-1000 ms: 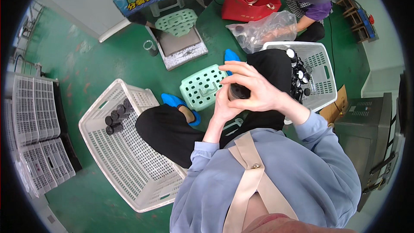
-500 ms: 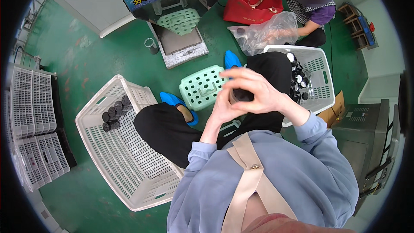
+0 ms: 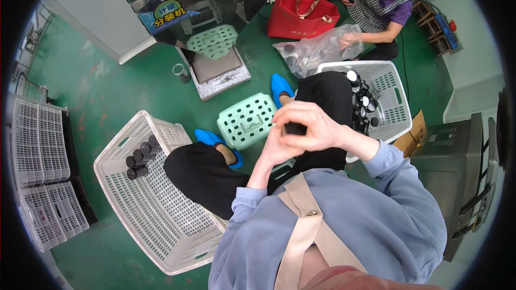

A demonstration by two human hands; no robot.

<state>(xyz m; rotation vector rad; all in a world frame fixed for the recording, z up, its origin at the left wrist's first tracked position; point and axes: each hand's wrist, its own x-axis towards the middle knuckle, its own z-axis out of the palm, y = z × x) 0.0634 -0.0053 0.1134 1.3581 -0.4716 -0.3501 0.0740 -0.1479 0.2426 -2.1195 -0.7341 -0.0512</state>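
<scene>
In front of my body both hands curl around a small dark jar point(image 3: 296, 128), mostly hidden by my fingers. My left hand point(image 3: 275, 149) closes on it from below and the left. Over its top and far side arch the fingers of my right hand point(image 3: 314, 123), also closed on it. Several dark cylindrical jars point(image 3: 141, 157) lie in the far end of a large white basket point(image 3: 161, 225) at my left. A second white basket point(image 3: 396, 96) by my right knee holds many jars point(image 3: 363, 104), some with pale tops.
Between my feet stands a light green perforated stool point(image 3: 247, 121). Beyond it is a dark glossy machine point(image 3: 204, 5) with a metal tray point(image 3: 223, 78), and a clear cup point(image 3: 181, 72) on the floor. A co-worker point(image 3: 376, 16) sits near a red bag point(image 3: 301, 19) and a plastic sack point(image 3: 317, 53).
The view has tilted slightly, so the surroundings sit a little lower and further left. Both hands stay together around the jar, with the right fingers drawn in closer over it.
</scene>
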